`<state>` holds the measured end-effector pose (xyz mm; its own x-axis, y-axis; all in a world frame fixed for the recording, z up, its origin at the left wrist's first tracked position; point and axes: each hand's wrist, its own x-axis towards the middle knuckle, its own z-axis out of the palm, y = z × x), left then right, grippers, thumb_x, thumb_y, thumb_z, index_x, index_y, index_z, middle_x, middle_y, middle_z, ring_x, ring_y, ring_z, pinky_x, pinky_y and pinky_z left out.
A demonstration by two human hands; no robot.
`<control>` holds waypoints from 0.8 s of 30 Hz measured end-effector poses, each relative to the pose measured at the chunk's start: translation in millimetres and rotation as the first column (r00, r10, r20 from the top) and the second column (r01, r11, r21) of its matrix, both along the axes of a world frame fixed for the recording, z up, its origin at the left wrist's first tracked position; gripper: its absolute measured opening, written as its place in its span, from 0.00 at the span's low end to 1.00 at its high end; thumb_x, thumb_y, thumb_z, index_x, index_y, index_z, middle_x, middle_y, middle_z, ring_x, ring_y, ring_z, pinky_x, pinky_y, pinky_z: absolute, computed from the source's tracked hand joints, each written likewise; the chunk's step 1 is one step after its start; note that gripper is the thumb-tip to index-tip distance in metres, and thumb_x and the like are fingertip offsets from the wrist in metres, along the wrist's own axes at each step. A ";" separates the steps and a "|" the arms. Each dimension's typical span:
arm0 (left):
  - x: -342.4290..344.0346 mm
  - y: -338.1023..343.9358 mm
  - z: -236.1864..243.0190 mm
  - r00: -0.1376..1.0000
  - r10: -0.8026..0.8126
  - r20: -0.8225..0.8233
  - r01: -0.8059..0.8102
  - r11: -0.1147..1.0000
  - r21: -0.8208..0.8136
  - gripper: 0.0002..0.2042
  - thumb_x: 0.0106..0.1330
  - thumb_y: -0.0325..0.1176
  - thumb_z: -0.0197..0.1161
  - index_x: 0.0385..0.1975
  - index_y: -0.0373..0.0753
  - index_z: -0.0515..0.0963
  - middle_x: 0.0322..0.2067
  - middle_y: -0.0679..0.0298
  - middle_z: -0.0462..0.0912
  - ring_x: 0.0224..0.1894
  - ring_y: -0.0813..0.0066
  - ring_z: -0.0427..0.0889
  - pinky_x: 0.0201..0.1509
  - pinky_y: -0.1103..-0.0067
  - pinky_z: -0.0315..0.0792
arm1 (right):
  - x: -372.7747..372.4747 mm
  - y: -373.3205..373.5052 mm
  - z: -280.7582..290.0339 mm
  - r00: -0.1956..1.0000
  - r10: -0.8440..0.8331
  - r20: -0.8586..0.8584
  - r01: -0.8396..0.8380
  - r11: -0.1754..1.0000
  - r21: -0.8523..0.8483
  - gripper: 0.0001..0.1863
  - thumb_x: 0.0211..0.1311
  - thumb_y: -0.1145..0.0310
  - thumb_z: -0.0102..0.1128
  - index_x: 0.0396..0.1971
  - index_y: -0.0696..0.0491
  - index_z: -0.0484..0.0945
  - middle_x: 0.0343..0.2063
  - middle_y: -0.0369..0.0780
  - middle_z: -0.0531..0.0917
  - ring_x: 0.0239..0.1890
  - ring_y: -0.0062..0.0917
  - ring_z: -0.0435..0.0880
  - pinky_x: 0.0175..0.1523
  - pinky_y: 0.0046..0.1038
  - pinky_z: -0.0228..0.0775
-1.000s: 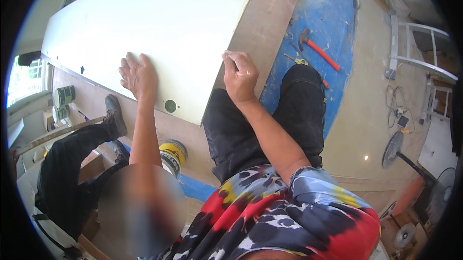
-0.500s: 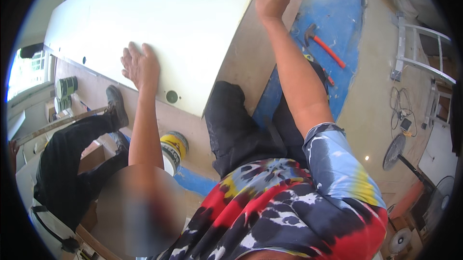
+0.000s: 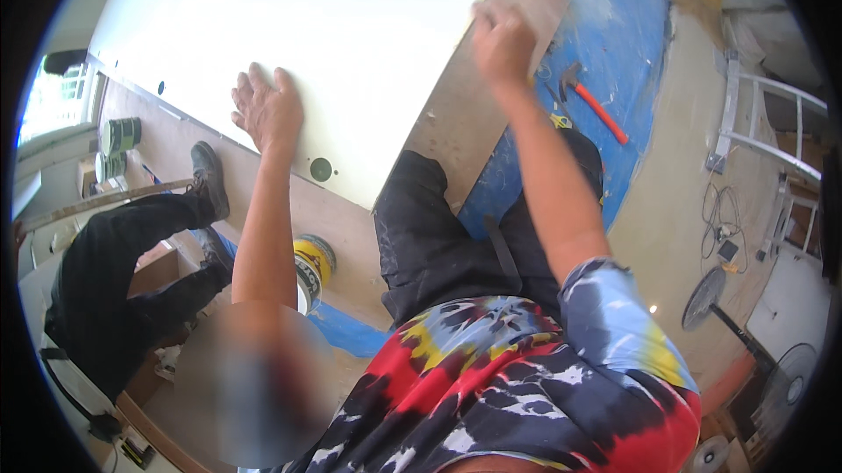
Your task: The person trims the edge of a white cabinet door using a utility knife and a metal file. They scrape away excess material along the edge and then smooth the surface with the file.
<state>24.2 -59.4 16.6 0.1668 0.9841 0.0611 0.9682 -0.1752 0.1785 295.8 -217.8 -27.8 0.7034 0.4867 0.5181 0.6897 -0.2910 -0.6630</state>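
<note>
Near one hammer (image 3: 596,109), one white panel (image 3: 351,52) lies on one brown board (image 3: 465,92). The left hand (image 3: 270,113) rests on the panel, fingers spread; the right hand (image 3: 505,42) curls at its edge, too blurred to tell its grip.

White panel (image 3: 289,30): upper face offers a hand broad passage, side to side, above the left hand (image 3: 267,113), which rests with fingers spread near the lower edge and blocks that stretch. Right edge: right hand (image 3: 504,42), blurred, occupies the upper part; contact unclear. Below it, strip of brown board (image 3: 456,122) gives room down to the left knee (image 3: 417,179), which crowds the near corner. Hammer (image 3: 598,109) on blue sheeting (image 3: 645,52), right of board. Below lower edge: bucket (image 3: 316,263); co-worker's boot (image 3: 207,177) farther left.
</note>
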 end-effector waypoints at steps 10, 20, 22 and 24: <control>0.8 -1.0 -5.1 0.999 -0.002 0.046 0.001 1.000 0.018 0.33 0.73 0.50 0.42 0.74 0.39 0.58 0.75 0.49 0.55 0.79 0.49 0.46 0.80 0.54 0.37 | 26.8 12.5 -1.9 0.982 -0.043 0.182 0.069 0.988 -0.138 0.08 0.60 0.66 0.65 0.34 0.54 0.87 0.33 0.48 0.85 0.37 0.46 0.84 0.43 0.40 0.76; -5.0 -0.6 -3.3 0.998 0.019 0.053 -0.020 1.000 0.022 0.33 0.73 0.50 0.43 0.74 0.40 0.58 0.75 0.50 0.55 0.79 0.50 0.45 0.80 0.54 0.37 | -138.3 -66.2 17.9 0.950 0.297 -0.095 -0.304 0.950 -0.074 0.06 0.59 0.75 0.66 0.36 0.52 0.85 0.32 0.41 0.84 0.35 0.39 0.86 0.40 0.38 0.79; -3.3 0.0 -0.8 0.998 0.017 0.062 -0.018 1.000 0.019 0.32 0.73 0.50 0.43 0.74 0.40 0.58 0.75 0.50 0.54 0.79 0.50 0.45 0.80 0.54 0.37 | -75.8 -36.4 8.0 0.983 0.182 0.029 -0.180 0.981 -0.076 0.06 0.60 0.73 0.66 0.36 0.53 0.85 0.31 0.43 0.85 0.34 0.41 0.86 0.40 0.40 0.78; -1.0 -1.8 -1.4 0.998 0.011 0.069 -0.011 1.000 0.007 0.32 0.73 0.50 0.43 0.74 0.40 0.58 0.75 0.50 0.54 0.79 0.50 0.45 0.80 0.54 0.36 | -4.4 -7.3 4.1 0.991 0.032 0.133 -0.014 0.991 -0.132 0.07 0.61 0.68 0.66 0.34 0.56 0.86 0.30 0.47 0.85 0.33 0.43 0.85 0.38 0.42 0.75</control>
